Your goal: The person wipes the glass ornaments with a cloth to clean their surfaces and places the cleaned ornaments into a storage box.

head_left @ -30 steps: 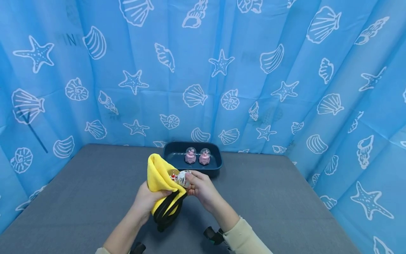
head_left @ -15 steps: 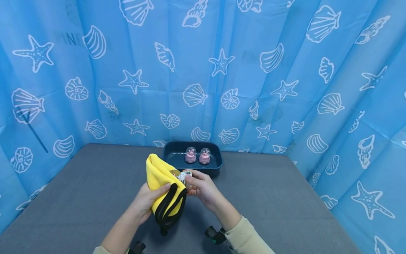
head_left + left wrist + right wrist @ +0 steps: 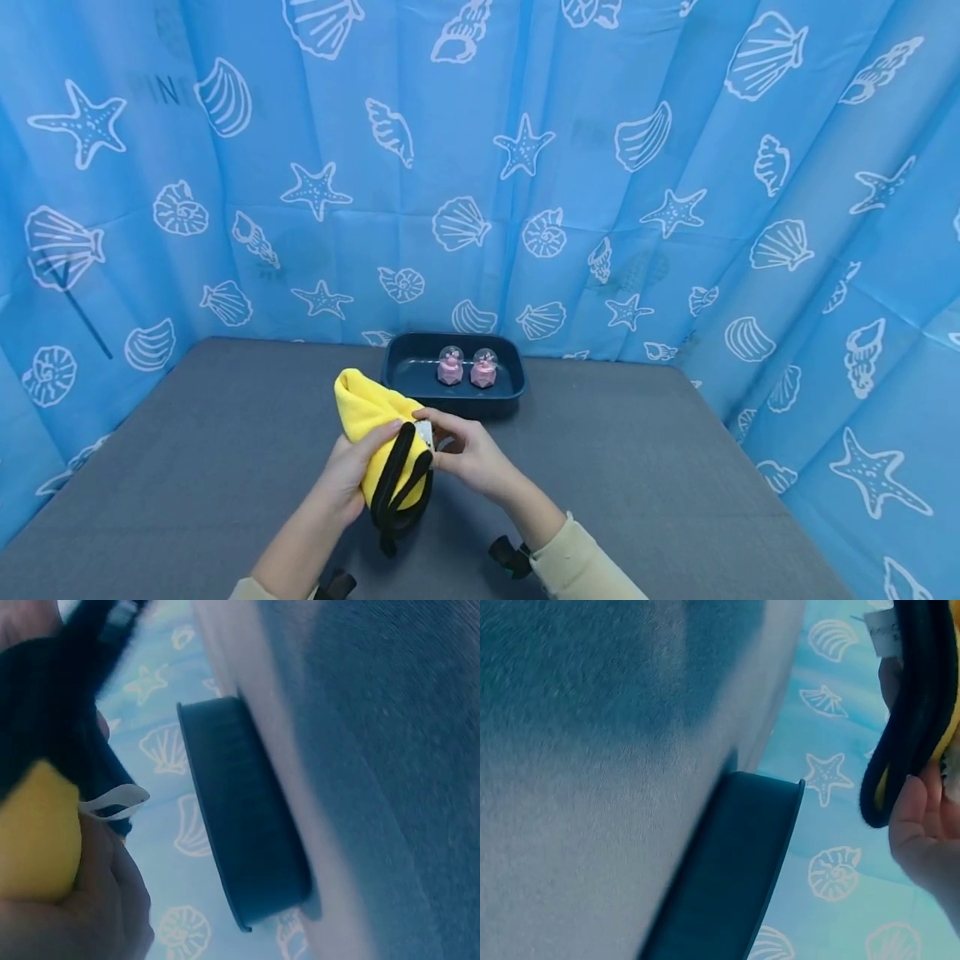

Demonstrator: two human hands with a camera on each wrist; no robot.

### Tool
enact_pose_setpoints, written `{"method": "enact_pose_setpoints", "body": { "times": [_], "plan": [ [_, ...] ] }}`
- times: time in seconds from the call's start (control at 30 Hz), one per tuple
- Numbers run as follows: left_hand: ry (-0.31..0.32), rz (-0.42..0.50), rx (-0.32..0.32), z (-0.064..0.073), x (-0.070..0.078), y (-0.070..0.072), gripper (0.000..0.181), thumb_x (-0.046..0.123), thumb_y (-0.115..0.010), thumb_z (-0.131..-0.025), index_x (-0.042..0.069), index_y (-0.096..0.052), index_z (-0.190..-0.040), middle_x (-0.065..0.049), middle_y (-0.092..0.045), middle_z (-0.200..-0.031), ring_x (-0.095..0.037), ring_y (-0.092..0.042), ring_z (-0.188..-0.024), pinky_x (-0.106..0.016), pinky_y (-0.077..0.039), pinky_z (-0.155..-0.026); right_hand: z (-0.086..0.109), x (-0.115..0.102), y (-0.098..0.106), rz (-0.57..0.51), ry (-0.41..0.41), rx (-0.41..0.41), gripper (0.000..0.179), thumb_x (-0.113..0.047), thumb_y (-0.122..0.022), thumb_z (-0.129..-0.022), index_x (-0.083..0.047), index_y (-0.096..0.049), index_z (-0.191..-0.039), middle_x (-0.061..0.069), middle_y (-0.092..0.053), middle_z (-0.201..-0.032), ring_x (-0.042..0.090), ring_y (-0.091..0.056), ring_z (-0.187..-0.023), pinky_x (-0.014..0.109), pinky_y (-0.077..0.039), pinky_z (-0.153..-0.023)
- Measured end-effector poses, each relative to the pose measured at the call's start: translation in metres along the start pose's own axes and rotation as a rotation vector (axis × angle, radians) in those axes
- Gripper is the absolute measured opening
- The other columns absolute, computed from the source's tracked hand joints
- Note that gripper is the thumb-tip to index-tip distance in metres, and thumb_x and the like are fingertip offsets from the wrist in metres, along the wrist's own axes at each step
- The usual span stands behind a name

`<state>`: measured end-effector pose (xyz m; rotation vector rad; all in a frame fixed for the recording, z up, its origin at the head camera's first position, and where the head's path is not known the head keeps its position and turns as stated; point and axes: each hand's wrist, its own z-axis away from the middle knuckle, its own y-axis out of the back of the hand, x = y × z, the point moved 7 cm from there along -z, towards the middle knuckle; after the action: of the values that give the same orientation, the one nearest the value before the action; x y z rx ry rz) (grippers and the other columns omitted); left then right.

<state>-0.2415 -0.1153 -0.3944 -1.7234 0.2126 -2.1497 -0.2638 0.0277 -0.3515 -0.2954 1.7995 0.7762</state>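
Observation:
My left hand [image 3: 347, 475] grips a soft yellow cloth pouch [image 3: 372, 410] with black strips, thumb lying over its front. At the pouch's mouth, the white base of a small snow globe [image 3: 424, 434] shows; the rest of it is hidden inside the cloth. My right hand [image 3: 474, 454] is at this mouth, with finger and thumb curled at the rim around the globe's base. In the right wrist view, the right thumb [image 3: 909, 802] touches the pouch's black edge [image 3: 885, 787], and a sliver of the globe [image 3: 952, 771] shows beside the fingers.
A dark blue tray [image 3: 416, 385] stands at the back of the grey table [image 3: 637, 483], just beyond the hands. Two pink snow globes [image 3: 450, 367] stand upright in it. A blue shell-print curtain [image 3: 480, 167] hangs behind and along the sides.
The snow globe has gone deeper into the pouch, its clear dome now out of sight. My right fingers have shifted from the globe's base to around the pouch's rim. The pouch has moved slightly left.

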Motion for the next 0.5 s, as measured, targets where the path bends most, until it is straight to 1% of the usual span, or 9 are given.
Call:
{"method": "enact_pose_setpoints", "body": {
  "times": [0.07, 0.13, 0.27, 0.4, 0.5],
  "plan": [
    [0.005, 0.025, 0.031, -0.0005, -0.0002, 0.0026, 0.043, 0.019, -0.067, -0.090, -0.001, -0.045, -0.121, -0.003, -0.060, -0.094, -0.014, -0.065, -0.081, -0.028, -0.055, -0.075, 0.0006, -0.0024, -0.0014, 0.024, 0.033, -0.025, 0.044, -0.004, -0.067, -0.091, -0.001, -0.054, -0.133, 0.010, -0.059, -0.105, 0.021, -0.052, -0.093, 0.032, -0.051, -0.080],
    [0.013, 0.043, 0.061, -0.0010, -0.0004, 0.0053, 0.041, 0.020, -0.067, -0.091, -0.001, -0.046, -0.119, -0.001, -0.062, -0.091, -0.012, -0.065, -0.079, -0.027, -0.056, -0.074, 0.0015, -0.0028, -0.0023, 0.039, 0.048, -0.043, 0.044, -0.005, -0.067, -0.091, -0.001, -0.055, -0.133, 0.011, -0.059, -0.105, 0.020, -0.052, -0.093, 0.030, -0.052, -0.079],
    [0.008, 0.057, 0.064, -0.0026, 0.0011, 0.0067, 0.039, 0.020, -0.064, -0.093, -0.002, -0.046, -0.120, 0.001, -0.063, -0.090, -0.010, -0.065, -0.079, -0.025, -0.055, -0.074, 0.0027, -0.0024, -0.0012, 0.024, 0.063, -0.044, 0.044, -0.003, -0.067, -0.090, 0.002, -0.054, -0.132, 0.016, -0.060, -0.114, 0.024, -0.053, -0.095, 0.034, -0.053, -0.081],
    [0.012, 0.113, 0.058, -0.0046, 0.0012, 0.0076, 0.041, 0.026, -0.063, -0.096, 0.001, -0.045, -0.122, 0.003, -0.062, -0.092, -0.007, -0.065, -0.081, -0.023, -0.055, -0.076, 0.0036, -0.0042, 0.0004, -0.036, 0.084, -0.046, 0.042, -0.001, -0.065, -0.091, 0.003, -0.053, -0.131, 0.020, -0.058, -0.121, 0.027, -0.053, -0.098, 0.038, -0.053, -0.083],
    [0.019, 0.164, 0.050, -0.0057, 0.0006, 0.0080, 0.038, 0.025, -0.062, -0.097, 0.002, -0.044, -0.121, 0.002, -0.060, -0.092, -0.006, -0.064, -0.082, -0.022, -0.055, -0.077, 0.0039, -0.0043, 0.0014, -0.120, 0.092, -0.050, 0.042, -0.002, -0.063, -0.092, 0.003, -0.052, -0.132, 0.021, -0.056, -0.125, 0.025, -0.054, -0.101, 0.037, -0.052, -0.087]
  ]
}}
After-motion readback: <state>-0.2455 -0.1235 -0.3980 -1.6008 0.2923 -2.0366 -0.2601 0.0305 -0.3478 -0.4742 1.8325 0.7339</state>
